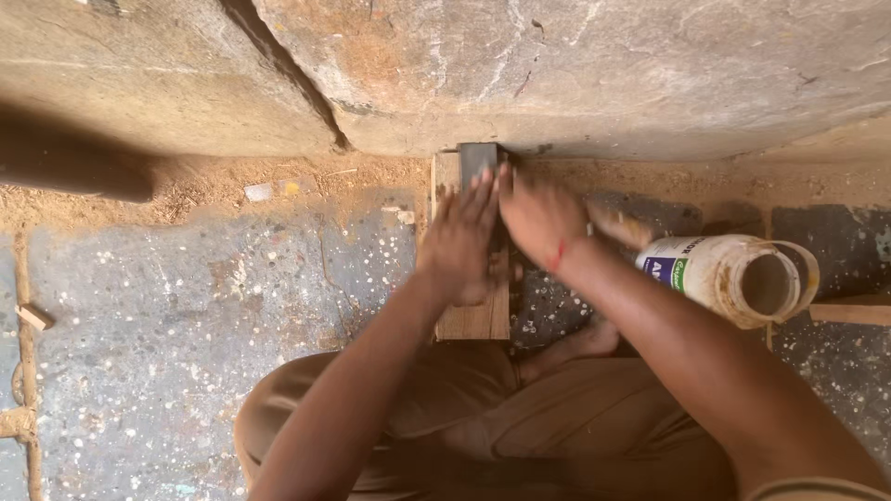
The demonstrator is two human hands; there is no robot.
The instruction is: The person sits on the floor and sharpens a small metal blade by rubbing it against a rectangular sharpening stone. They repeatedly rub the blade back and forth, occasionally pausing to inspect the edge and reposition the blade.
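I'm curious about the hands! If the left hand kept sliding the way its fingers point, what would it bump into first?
Probably the dark block just past the left hand on the wooden board, then the stone wall behind it. Motion blur makes this uncertain.

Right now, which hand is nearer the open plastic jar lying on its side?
Right. The right hand rests on the dark block on the wooden plank, just left of the plastic jar. The left hand lies farther left on the plank, beyond the right hand.
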